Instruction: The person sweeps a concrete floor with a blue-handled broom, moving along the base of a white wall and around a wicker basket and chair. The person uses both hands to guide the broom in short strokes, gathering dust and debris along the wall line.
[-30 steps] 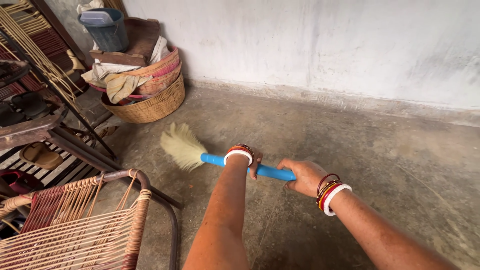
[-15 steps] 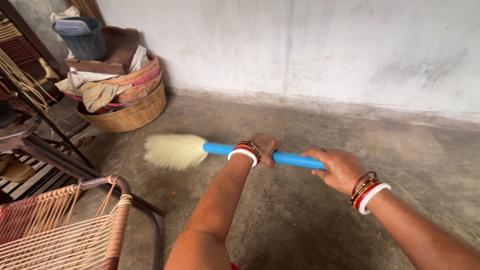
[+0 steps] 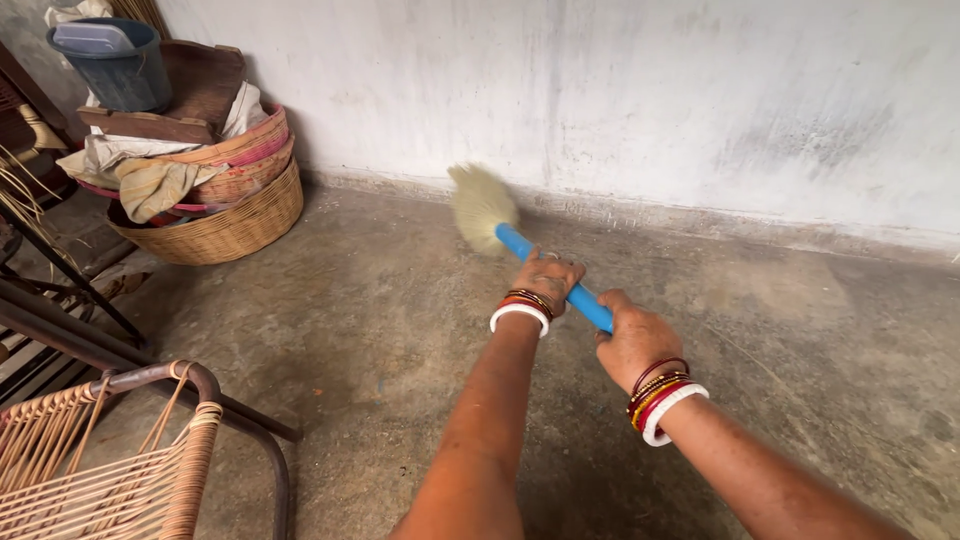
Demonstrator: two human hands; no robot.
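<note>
Gripping the blue-handled pale-bristled broom, left hand and right hand had fingers wrapped shut; the woven wicker basket held crumpled cloths.

Your broom's pale bristles are blurred, so you can't make out single strands. Your two grips hide the middle of its blue handle. The woven chair is cut off by the bottom-left corner.
</note>
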